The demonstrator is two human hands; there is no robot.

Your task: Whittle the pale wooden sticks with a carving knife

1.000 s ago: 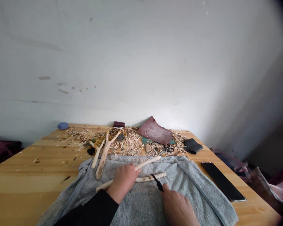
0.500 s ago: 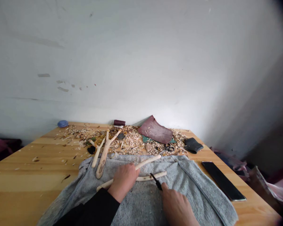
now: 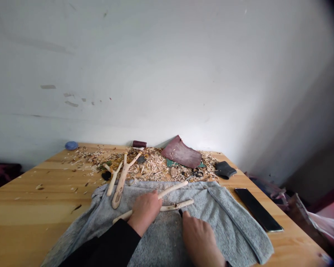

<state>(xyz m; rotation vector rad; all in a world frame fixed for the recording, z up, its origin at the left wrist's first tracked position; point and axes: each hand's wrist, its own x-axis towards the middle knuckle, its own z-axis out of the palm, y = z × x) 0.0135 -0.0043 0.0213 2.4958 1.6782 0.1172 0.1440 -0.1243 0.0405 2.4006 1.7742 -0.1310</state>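
Observation:
A peeled forked branch (image 3: 180,204) lies over the grey cloth, its two prongs pointing right. My left hand (image 3: 145,210) is closed around it where the prongs part, hiding the fork. Just below the lower prong, my right hand (image 3: 198,233) is wrapped around a black knife (image 3: 180,212). Only a short dark bit of the knife shows beyond the fingers; its blade is mostly hidden. A dark spot marks the lower prong close to the knife. The grey cloth (image 3: 164,241) is spread under both hands.
Two other peeled forks, a larger one (image 3: 122,181) and a smaller one (image 3: 113,181), lie to the left. Wood shavings (image 3: 153,167) cover the back, with brown leather (image 3: 180,152), scissors (image 3: 197,173) and a thread spool (image 3: 139,144). A phone (image 3: 257,209) lies right.
My right hand has drawn the knife down and left, off the lower prong toward me. My left hand keeps its hold on the branch. The whole view has shifted slightly.

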